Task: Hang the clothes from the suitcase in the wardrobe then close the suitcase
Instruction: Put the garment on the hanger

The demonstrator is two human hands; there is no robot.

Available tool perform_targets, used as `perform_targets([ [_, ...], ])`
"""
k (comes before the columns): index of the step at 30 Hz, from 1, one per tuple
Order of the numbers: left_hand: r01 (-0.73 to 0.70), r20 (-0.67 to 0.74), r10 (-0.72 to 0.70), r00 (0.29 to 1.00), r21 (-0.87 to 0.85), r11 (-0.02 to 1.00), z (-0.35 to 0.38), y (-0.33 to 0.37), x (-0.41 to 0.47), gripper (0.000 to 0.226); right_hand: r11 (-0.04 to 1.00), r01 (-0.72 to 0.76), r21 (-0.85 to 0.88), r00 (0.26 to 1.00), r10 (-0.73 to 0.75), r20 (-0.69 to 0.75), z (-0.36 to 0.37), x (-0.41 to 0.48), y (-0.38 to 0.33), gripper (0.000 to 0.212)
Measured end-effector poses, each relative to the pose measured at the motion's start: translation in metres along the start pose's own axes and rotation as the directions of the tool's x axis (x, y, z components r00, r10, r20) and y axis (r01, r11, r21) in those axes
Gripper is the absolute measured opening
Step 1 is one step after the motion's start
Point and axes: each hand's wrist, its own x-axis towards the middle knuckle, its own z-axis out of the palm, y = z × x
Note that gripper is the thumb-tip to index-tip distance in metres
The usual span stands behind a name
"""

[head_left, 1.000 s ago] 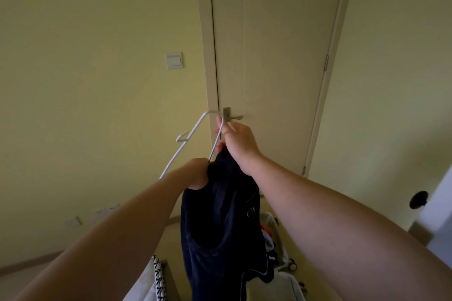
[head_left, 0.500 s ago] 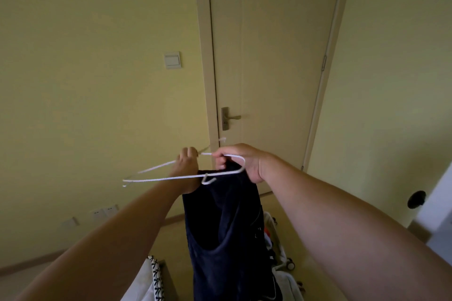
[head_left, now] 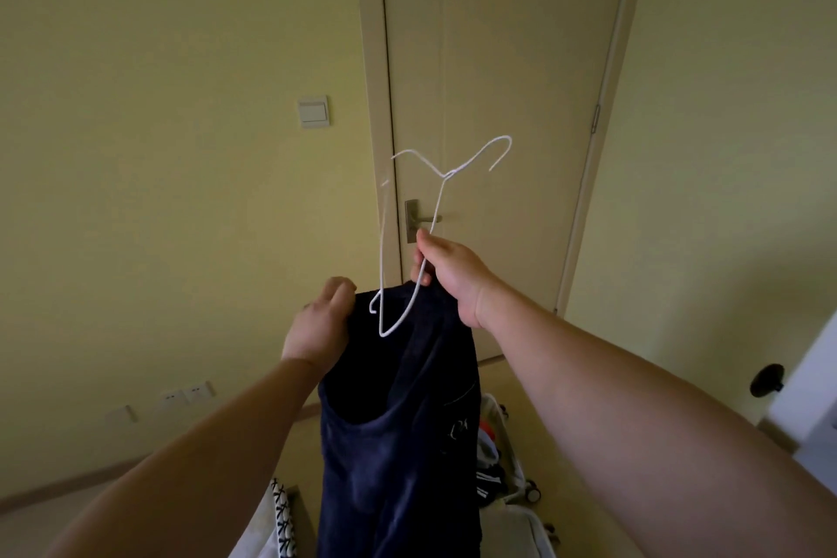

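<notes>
A dark navy garment [head_left: 398, 444] hangs in front of me, held up at its top edge. My left hand [head_left: 319, 326] grips the garment's upper left corner. My right hand [head_left: 448, 272] pinches one arm of a white wire hanger [head_left: 437, 213] and also holds the garment's upper right edge. The hanger stands nearly upright, its hook pointing up and to the right, its lower end dipping just in front of the garment's opening. Below, part of the open suitcase [head_left: 516, 467] with several clothes shows behind the garment.
A closed cream door [head_left: 498, 59] with a metal handle [head_left: 419, 220] faces me. A light switch [head_left: 313, 111] and wall sockets [head_left: 190, 392] are on the yellow wall at left. A patterned white cloth [head_left: 281, 516] lies at the bottom. A black door stopper [head_left: 766, 381] is at right.
The hanger has swung from lying almost flat to standing upright with its hook high. My right hand rose with it; my left hand let go of the hanger and stayed on the garment.
</notes>
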Motion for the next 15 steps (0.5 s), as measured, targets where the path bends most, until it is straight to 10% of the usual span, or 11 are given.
perform_targets([
  [4, -0.320, 0.045, 0.317, 0.947, 0.169, 0.932, 0.002, -0.025, -0.002, 0.021, 0.995, 0.051, -0.088, 0.999, -0.051, 0.006, -0.006, 0.001, 0.003, 0.041],
  [10, -0.158, 0.396, 0.006, 0.918, 0.352, 0.923, -0.013, -0.037, 0.017, 0.075, 0.954, 0.130, -0.269, 0.992, -0.123, 0.042, 0.001, 0.000, 0.007, 0.034],
  [15, 0.096, 0.385, -0.170, 0.907, 0.203, 0.974, -0.045, -0.047, 0.048, 0.059, 0.832, 0.132, -0.539, 0.990, -0.142, 0.024, -0.009, 0.002, 0.014, 0.037],
])
